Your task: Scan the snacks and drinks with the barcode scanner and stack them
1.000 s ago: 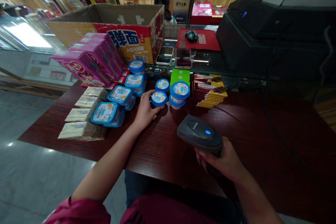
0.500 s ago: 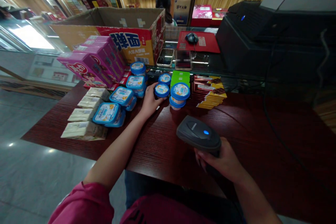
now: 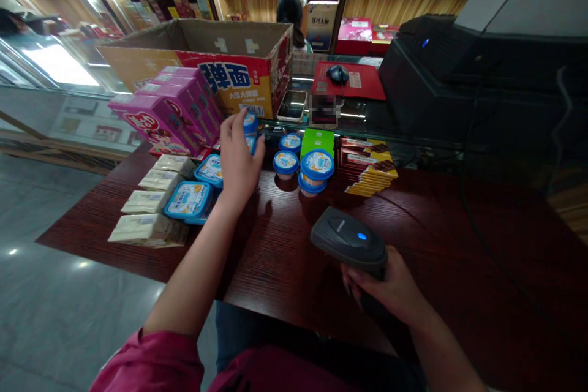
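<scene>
My left hand [image 3: 241, 159] reaches in among the blue-lidded plastic tubs. Its thumb and fingers curve round a blue-lidded tub [image 3: 251, 143], which the palm mostly hides. Just beyond the fingertips is a round blue-lidded tub [image 3: 250, 122]. Square blue-lidded tubs [image 3: 188, 199] stand nearer me on the left. Several round tubs [image 3: 285, 162] stand to the right of this hand, two of them stacked [image 3: 316, 164]. In my right hand [image 3: 390, 285] is a black barcode scanner [image 3: 349, 236] with a lit blue light, held above the table and pointing forward left.
Pink boxes [image 3: 169, 110] and cream cartons [image 3: 147, 202] stand at the left, before a large open cardboard box [image 3: 271, 82]. Chocolate packets [image 3: 367, 168] lie beside a green box [image 3: 318, 141]. A phone [image 3: 293, 105] and a mouse [image 3: 339, 73] lie farther back. A person [image 3: 290, 15] is behind the counter.
My left hand has left the small round tub in the middle and moved left and away from me to the other tubs. My right hand keeps the scanner in nearly the same place.
</scene>
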A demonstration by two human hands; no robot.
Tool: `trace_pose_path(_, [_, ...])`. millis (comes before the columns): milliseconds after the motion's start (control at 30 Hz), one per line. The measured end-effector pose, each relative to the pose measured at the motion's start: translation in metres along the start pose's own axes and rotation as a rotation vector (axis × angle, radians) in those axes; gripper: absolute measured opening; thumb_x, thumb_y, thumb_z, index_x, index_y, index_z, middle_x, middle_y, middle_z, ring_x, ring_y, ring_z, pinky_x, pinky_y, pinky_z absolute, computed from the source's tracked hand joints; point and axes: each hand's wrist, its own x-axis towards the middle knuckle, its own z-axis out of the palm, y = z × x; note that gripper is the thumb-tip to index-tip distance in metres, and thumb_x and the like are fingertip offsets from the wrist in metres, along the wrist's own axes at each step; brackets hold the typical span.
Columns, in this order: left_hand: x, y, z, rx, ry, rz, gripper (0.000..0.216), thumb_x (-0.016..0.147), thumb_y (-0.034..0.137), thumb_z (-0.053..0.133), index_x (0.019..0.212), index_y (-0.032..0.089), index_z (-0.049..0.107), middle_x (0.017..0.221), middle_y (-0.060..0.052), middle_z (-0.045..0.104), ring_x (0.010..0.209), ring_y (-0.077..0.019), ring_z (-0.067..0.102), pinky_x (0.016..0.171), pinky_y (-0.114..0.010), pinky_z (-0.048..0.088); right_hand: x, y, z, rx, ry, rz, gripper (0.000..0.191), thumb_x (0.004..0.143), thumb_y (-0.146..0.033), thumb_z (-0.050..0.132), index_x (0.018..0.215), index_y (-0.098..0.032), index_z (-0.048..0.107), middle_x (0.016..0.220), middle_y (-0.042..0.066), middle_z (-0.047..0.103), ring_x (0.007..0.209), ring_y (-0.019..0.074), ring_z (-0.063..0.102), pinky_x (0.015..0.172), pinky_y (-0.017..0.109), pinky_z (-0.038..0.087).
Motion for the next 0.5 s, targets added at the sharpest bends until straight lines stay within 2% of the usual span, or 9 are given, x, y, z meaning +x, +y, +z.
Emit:
trace_pose_path(100, [0.032,-0.018,0.004,0.078,0.116,-0.037,0.078,0.089,0.027,0.079,0.159,0.022,0.045,0.168,-0.018,0.039,0.164,-0.0386,0.028,0.137,-0.057,0.02,-0.001,0.003,0.0,0.002,-0.007,0.031,0.046,0.09,-0.062,0.078,0.076,-0.018,0.074,0.06,0.006,0.072,0.041,0.0172,0.06,0.041,0.027,0.05])
trace_pose_path(167, [0.045,-0.028,0.012,0.165,0.133,-0.102,0.083,0.088,0.022,0.078,0.162,0.018,0.04,0.169,-0.022,0.038,0.164,-0.0397,0.029,0.136,-0.058,0.023,-0.001,0.006,-0.001,-0.022,0.028,0.057,0.05,0.088,-0.066,0.078,0.074,-0.018,0.074,0.061,0.008,0.073,0.042,0.0179,0.061,0.042,0.028,0.052])
trace_pose_path(267, [0.054,-0.027,0.021,0.332,0.051,-0.223,0.084,0.091,0.019,0.075,0.164,0.006,0.036,0.167,-0.029,0.041,0.161,-0.0386,0.037,0.134,-0.05,0.03,-0.001,0.006,-0.001,-0.048,0.068,0.094,0.058,0.083,-0.075,0.078,0.071,-0.019,0.074,0.058,0.008,0.072,0.042,0.0182,0.06,0.043,0.029,0.051])
trace_pose_path(367, [0.054,-0.018,0.023,0.449,-0.025,-0.284,0.08,0.094,0.02,0.073,0.162,-0.002,0.037,0.165,-0.032,0.043,0.158,-0.0382,0.042,0.132,-0.044,0.033,-0.001,-0.001,0.001,-0.054,0.071,0.125,0.06,0.084,-0.077,0.075,0.07,-0.019,0.074,0.06,0.008,0.073,0.043,0.0183,0.061,0.044,0.029,0.052])
trace_pose_path(500, [0.054,-0.014,0.021,0.527,-0.107,-0.334,0.073,0.096,0.022,0.071,0.159,-0.003,0.043,0.157,-0.033,0.053,0.151,-0.0429,0.051,0.126,-0.049,0.04,-0.001,-0.011,0.003,-0.063,0.086,0.144,0.053,0.085,-0.07,0.079,0.074,-0.019,0.075,0.063,0.009,0.075,0.047,0.0198,0.064,0.047,0.03,0.055])
